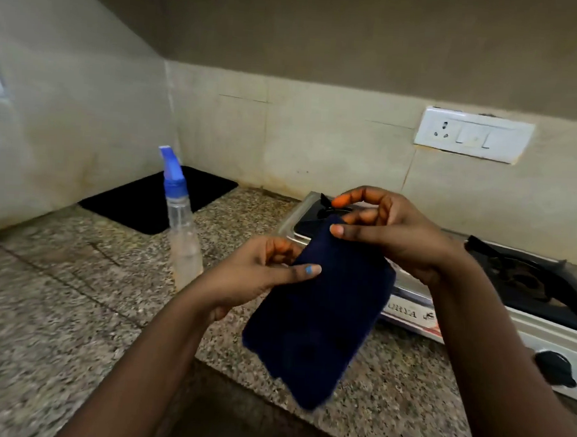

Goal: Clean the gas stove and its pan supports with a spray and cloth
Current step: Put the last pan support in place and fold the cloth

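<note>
- A person holds a dark blue cloth (322,308) over a speckled granite counter (55,305); the left hand (260,274) pinches its left edge, thumb on top.
- The right hand (391,231) pinches the cloth's upper corner, fingers curled.
- A clear spray bottle (182,225) with a blue nozzle stands upright on the counter, left of the cloth.
- The gas stove (478,297) sits at right, a black pan support (526,276) on its burner.
- A white switchboard (473,135) is on the wall.
</note>
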